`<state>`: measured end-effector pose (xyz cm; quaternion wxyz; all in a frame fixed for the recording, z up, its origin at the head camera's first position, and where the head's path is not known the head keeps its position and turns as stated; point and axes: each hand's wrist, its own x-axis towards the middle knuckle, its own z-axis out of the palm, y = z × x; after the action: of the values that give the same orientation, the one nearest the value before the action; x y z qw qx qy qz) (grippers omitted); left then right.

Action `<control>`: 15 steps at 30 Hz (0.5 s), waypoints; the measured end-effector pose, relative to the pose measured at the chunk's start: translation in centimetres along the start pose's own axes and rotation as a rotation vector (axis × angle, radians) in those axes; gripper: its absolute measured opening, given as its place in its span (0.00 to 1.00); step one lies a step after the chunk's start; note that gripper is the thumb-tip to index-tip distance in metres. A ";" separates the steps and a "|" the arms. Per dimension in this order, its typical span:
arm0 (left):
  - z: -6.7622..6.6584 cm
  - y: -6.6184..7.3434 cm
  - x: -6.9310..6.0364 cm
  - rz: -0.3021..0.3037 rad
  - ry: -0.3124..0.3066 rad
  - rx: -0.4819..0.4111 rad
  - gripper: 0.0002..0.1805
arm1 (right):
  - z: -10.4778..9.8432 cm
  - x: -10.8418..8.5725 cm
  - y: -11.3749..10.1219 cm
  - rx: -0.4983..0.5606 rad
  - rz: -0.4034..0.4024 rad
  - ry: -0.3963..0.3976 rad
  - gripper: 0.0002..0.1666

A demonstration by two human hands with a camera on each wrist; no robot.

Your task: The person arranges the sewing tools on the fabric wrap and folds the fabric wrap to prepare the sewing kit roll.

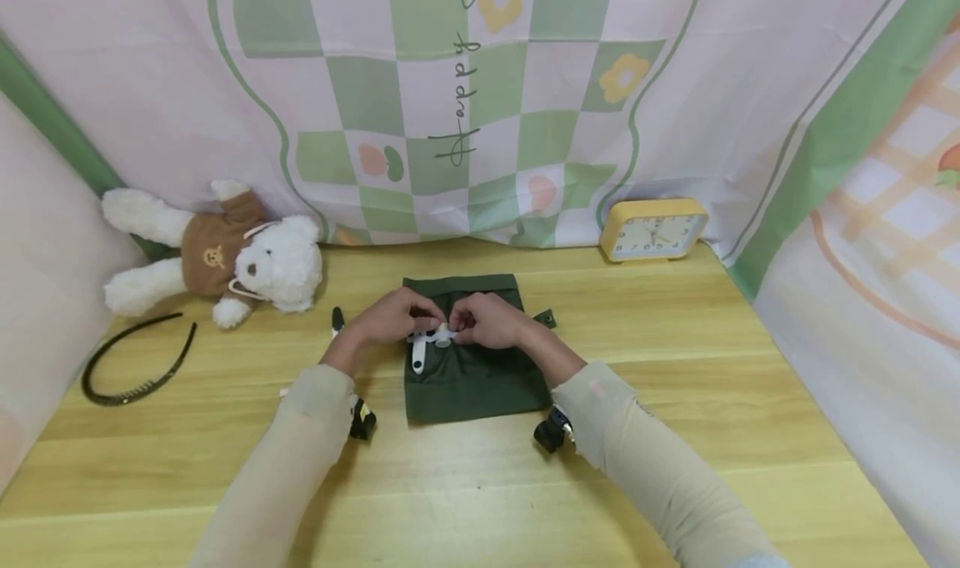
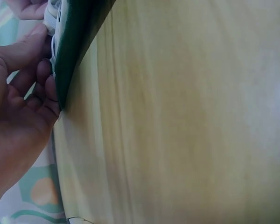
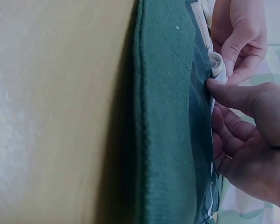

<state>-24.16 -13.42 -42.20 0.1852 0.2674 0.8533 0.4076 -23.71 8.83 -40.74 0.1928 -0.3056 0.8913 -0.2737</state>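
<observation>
A dark green cloth (image 1: 480, 393) lies spread on the table, with a white strip with dark dots (image 1: 417, 356) on its left part. Near the middle is a small white roll (image 1: 443, 337), also visible in the right wrist view as a white roll (image 3: 218, 66). My left hand (image 1: 393, 316) pinches the roll from the left, thumb against it. From the other side, my right hand (image 1: 491, 322) has its thumb at the roll's edge beside the cloth, other fingers curled behind. In the left wrist view my left hand (image 2: 18, 102) partly hides the white material.
A white plush bear (image 1: 281, 261) in a brown top lies at the back left, above a black headband (image 1: 133, 397). A yellow clock (image 1: 654, 230) stands at the back right. A dark-tipped object (image 1: 338, 320) lies partly hidden beside my left forearm. Patterned fabric (image 1: 495, 92) hangs behind the table.
</observation>
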 end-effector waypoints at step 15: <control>-0.2 0.1 -0.2 0.003 -0.044 -0.012 0.10 | 0.1 0.0 0.0 0.023 0.004 -0.004 0.02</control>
<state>-24.07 -13.59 -41.95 0.2047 0.2764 0.8462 0.4069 -23.59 8.78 -40.83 0.1987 -0.3024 0.8883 -0.2828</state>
